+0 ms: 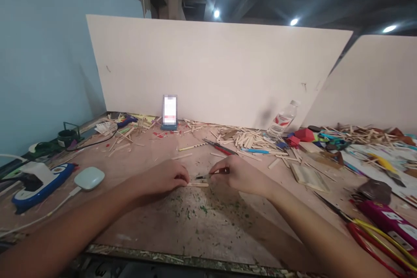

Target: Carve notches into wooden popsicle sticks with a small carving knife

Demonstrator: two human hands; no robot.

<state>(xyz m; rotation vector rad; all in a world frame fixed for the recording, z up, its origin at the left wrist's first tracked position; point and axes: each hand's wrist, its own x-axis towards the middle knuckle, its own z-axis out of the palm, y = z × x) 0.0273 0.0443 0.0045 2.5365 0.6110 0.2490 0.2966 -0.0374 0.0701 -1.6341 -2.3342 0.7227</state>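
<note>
My left hand (pixel 164 179) rests on the wooden table (pixel 137 221) with its fingers pinched on the end of a pale wooden craft stick (pixel 198 184) that lies flat. My right hand (pixel 239 173) is closed around a small dark-bladed tool (pixel 202 177), whose tip points left at the stick just above it. The two hands are close together at the middle of the table, with green flecks scattered on the surface in front of them.
A phone (pixel 170 112) stands against the white back board (pixel 211 69). Loose sticks (pixel 247 139), a water bottle (pixel 282 122), red-handled pliers (pixel 220 145) and coloured paper lie at the back and right. A white charger (pixel 89 177) and power strip (pixel 39 181) sit left; cutters (pixel 374 234) right.
</note>
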